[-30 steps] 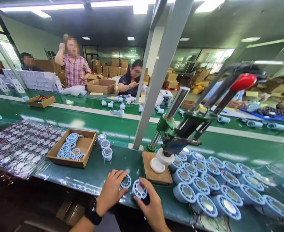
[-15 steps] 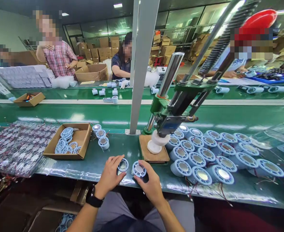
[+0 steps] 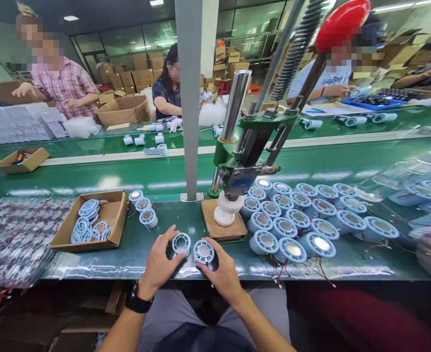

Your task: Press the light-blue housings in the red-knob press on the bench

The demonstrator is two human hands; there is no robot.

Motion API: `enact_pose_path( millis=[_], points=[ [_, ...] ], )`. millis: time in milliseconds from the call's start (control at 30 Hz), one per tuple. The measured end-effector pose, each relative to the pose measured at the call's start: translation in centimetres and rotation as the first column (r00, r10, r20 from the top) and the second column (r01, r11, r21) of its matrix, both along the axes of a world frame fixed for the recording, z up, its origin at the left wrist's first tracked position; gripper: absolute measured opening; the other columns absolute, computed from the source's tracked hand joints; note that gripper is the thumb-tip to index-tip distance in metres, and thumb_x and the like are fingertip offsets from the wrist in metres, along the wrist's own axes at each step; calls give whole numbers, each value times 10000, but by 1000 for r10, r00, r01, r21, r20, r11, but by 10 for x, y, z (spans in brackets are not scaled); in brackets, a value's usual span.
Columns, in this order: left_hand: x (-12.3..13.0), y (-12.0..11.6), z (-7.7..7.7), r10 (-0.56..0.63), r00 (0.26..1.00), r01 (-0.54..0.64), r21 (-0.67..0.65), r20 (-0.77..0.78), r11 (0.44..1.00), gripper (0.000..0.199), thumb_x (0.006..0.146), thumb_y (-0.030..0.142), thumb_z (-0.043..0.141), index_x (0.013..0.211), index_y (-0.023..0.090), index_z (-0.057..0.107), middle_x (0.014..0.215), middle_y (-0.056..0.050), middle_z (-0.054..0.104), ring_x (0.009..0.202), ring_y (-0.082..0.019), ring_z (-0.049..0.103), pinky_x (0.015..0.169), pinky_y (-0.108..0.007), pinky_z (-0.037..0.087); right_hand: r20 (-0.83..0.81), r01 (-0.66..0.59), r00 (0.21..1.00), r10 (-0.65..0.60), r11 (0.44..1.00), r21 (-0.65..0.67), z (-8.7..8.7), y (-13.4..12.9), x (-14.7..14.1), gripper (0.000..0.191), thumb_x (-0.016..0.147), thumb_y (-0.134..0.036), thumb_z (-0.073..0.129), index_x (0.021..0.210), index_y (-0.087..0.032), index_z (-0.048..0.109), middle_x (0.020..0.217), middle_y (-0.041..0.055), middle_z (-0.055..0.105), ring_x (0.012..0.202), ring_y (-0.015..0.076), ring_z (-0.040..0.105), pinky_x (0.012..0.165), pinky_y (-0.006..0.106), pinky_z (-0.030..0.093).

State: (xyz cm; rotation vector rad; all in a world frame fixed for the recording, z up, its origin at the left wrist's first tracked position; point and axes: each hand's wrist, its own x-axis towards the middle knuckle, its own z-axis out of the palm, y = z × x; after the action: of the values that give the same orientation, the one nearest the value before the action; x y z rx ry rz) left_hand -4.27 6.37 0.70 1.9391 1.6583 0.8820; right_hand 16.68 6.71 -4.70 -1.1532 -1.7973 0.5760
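My left hand (image 3: 161, 259) has its thumb and fingers curved around a light-blue slotted ring (image 3: 181, 236), whose centre looks dark and open. Just to the right, my right hand (image 3: 223, 270) grips a light-blue round motor housing (image 3: 204, 251) with a silver disc in its face. The two pieces are side by side, slightly apart, above the bench's front edge. Behind them stands a green hand press (image 3: 243, 178) with a white round pressing head over a wooden base plate (image 3: 226, 233). My fingertips on the far sides of both pieces are partly hidden.
An open cardboard box (image 3: 118, 222) with loose blue rings stands at left, near several small housings (image 3: 148, 218). Rows of housings (image 3: 292, 250) with thin wires fill the right. A grey post (image 3: 191, 122) rises behind the bench. People work across the green conveyor (image 3: 157, 173).
The view has turned to the right, so the bench and press appear further left. The ring's open centre faces me more. A blurred shape has come in at the right edge.
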Motion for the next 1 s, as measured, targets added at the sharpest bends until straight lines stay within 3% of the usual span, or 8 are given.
enact_pose_path(
  millis=[233, 433, 533, 700, 800, 867, 933, 1000],
  points=[
    [59, -7, 10, -146, 989, 147, 57, -16, 988, 748, 780, 174, 648, 1472, 194, 363, 1271, -110, 616, 1164, -277, 561, 1029, -467, 465, -54, 64, 997, -62, 997, 35, -11, -1, -6, 598, 780, -171, 600, 1369, -176, 492, 1295, 108, 612, 1175, 207, 634, 987, 325, 557],
    [59, -7, 8, -110, 993, 108, 36, 52, 994, 699, 794, 148, 603, 1454, 204, 381, 1279, -117, 605, 1198, -280, 546, 1043, -477, 451, -95, 20, 995, -22, 1000, -20, -6, 0, -6, 751, 759, -137, 589, 1479, -181, 377, 1278, 93, 627, 1155, 193, 644, 993, 307, 549],
    [61, -10, 4, -85, 991, 83, 24, 107, 996, 709, 794, 144, 596, 1461, 210, 367, 1328, -119, 580, 1242, -280, 524, 1069, -486, 430, -73, 2, 997, -4, 1000, -31, -4, 1, -5, 705, 777, -143, 585, 1463, -175, 425, 1287, 103, 619, 1167, 202, 638, 999, 310, 547],
    [65, -11, -17, -74, 981, 71, 23, 177, 997, 589, 840, 222, 572, 1412, 175, 439, 1405, -150, 531, 1313, -292, 487, 1112, -503, 394, 186, -156, 970, 159, 987, -29, 14, 3, 14, 680, 745, -94, 596, 1415, -164, 506, 1357, 112, 567, 1228, 239, 597, 1039, 382, 535],
    [66, -8, -25, -63, 979, 64, 5, 193, 998, 545, 817, 244, 572, 1350, 151, 507, 1361, -155, 580, 1266, -286, 549, 1086, -470, 440, 348, -251, 915, 204, 964, 94, 74, 14, 45, 677, 770, -147, 659, 1425, -202, 498, 1336, 89, 585, 1182, 252, 621, 967, 390, 582],
    [65, -2, -21, -22, 983, 25, -13, 183, 1000, 538, 765, 255, 604, 1289, 143, 564, 1287, -144, 641, 1190, -288, 609, 1050, -455, 477, 342, -179, 938, 57, 924, 338, 142, 34, 72, 557, 845, -182, 628, 1390, -227, 527, 1305, 65, 604, 1193, 233, 610, 1008, 404, 560],
    [64, 10, -7, 1, 983, 4, -22, 184, 1000, 519, 721, 287, 631, 1219, 145, 617, 1201, -122, 694, 1103, -285, 658, 1010, -441, 508, 202, 2, 967, -155, 799, 602, 222, 64, 96, 405, 914, -191, 565, 1318, -215, 577, 1266, 50, 615, 1245, 220, 572, 1111, 445, 469],
    [65, 29, 12, -3, 979, 6, -12, 203, 1000, 515, 696, 338, 650, 1176, 149, 647, 1136, -103, 724, 1033, -281, 685, 969, -425, 532, 47, 165, 958, -283, 676, 718, 298, 100, 111, 350, 960, -218, 508, 1299, -171, 578, 1320, 49, 575, 1310, 221, 520, 1162, 455, 378]
  ],
)
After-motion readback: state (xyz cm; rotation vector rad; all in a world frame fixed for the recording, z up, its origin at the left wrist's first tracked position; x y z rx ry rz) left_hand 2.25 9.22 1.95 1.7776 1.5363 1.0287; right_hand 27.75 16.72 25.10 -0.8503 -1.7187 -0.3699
